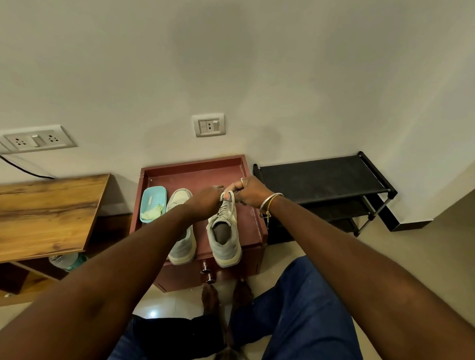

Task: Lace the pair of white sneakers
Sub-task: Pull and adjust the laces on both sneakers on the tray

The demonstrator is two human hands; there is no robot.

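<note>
1. One white sneaker (225,233) sits on the red cabinet (194,162), toe pointing away.
2. The left hand (203,199) and right hand (250,192) both pinch its lace (231,197) with curled fingers.
3. It looks like lacing near the toe. Next, poke the tip through the next hole.
4. The other sneaker (180,199) waits just beside it, partly under the left arm, near a blue box (152,201).

Dim, warm light; soft round shadow on the wall (214,44) above the hands (250,193), floor (152,313) glare below them; edges bend.
</note>
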